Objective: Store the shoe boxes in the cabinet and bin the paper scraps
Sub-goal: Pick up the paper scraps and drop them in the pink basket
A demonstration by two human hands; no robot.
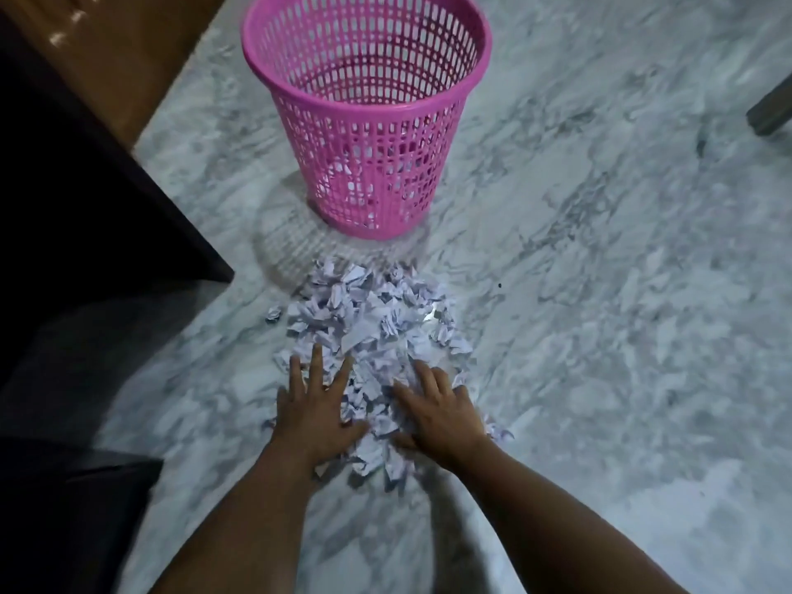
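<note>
Just on the near side of the pink bin (366,117), a heap of crumpled paper scraps (373,332) lies on the marbled floor (600,293), its far edge almost reaching the bin's base. Both hands are down on the near half of that heap: the left hand (315,405) rests flat with its fingers (316,358) spread wide and straight, and the right hand (441,407) lies beside it, fingers (422,373) also splayed and only gently bent over the paper. Neither holds anything yet. A few white scraps already show through the mesh at the bottom of the bin. No shoe boxes are in view; a dark piece of furniture (85,186) stands to the bin's left, and whether it is the cabinet cannot be told.

The step in hand looks like gathering a handful to carry to the bin. To do it well, the hands would best draw in from either side of the heap, little fingers sliding along the floor, so the scraps are squeezed between the palms rather than pinched from above. Loose crumpled paper springs apart, so a modest, firmly pressed load will likely shed less than a large one. The bin sits just beyond the heap, so the lift can be short and low, with release well inside the rim. Strays such as the single scrap (273,313) off to the heap's left edge, nearer the bin, are better swept in first.
</note>
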